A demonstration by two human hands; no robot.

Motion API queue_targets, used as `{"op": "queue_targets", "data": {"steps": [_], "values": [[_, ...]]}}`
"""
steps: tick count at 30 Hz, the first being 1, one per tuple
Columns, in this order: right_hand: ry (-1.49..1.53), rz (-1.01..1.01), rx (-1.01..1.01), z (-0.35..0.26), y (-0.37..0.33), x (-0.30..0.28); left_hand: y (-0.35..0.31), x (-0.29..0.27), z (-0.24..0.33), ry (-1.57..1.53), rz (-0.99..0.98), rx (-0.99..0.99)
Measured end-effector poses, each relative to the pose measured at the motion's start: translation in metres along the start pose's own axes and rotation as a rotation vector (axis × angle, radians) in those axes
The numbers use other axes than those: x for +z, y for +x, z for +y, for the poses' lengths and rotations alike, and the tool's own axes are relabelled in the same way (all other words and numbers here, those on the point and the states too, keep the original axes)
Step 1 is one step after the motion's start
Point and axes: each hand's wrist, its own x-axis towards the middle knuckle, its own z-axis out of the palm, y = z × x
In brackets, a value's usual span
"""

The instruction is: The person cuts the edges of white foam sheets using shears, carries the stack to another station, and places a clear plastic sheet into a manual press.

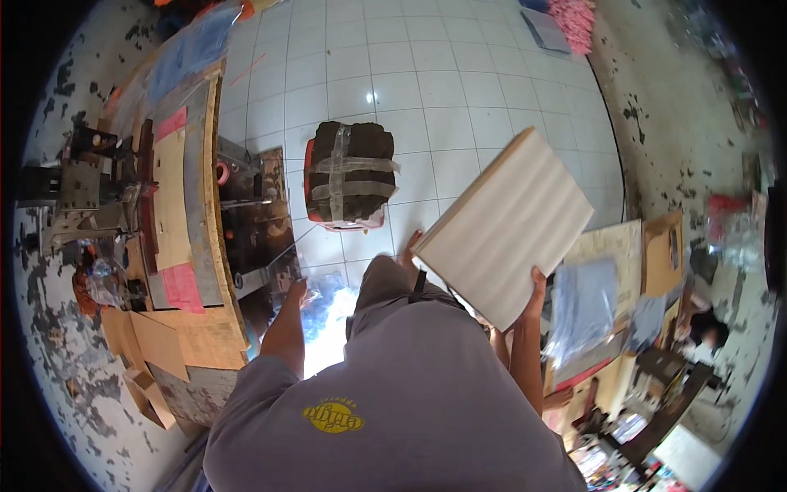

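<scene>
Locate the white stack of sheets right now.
In the head view, right of centre: the white stack of sheets is held up by the right hand, above the tiled floor.

Packages on and around the tiled floor

A dark block-shaped bundle (351, 172), strapped crosswise with clear tape and resting on a red base, sits at about eleven o'clock from the centre. A flat, pale cream slab-like pack (504, 225) is held tilted at about two o'clock, the right hand (534, 289) gripping its lower edge. Clear plastic bags (584, 307) with bluish contents lie at about three o'clock.
</scene>
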Motion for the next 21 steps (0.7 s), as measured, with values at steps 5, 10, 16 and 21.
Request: {"op": "queue_targets", "data": {"steps": [5, 10, 16, 21], "values": [[0.002, 0.073, -0.112, -0.071, 0.062, 0.025, -0.079, 0.062, -0.035, 0.237, -0.201, -0.228], [-0.032, 0.108, -0.147, -0.124, 0.127, 0.067, -0.105, 0.159, 0.017, 0.166, -0.377, -0.367], [-0.125, 0.103, -0.172, -0.193, 0.254, 0.132, -0.025, 0.22, 0.221, 0.089, -0.338, -0.074], [-0.035, -0.018, -0.049, -0.24, 0.385, 0.199, 0.038, 0.224, 0.456, -0.296, -0.239, 0.098]]}}
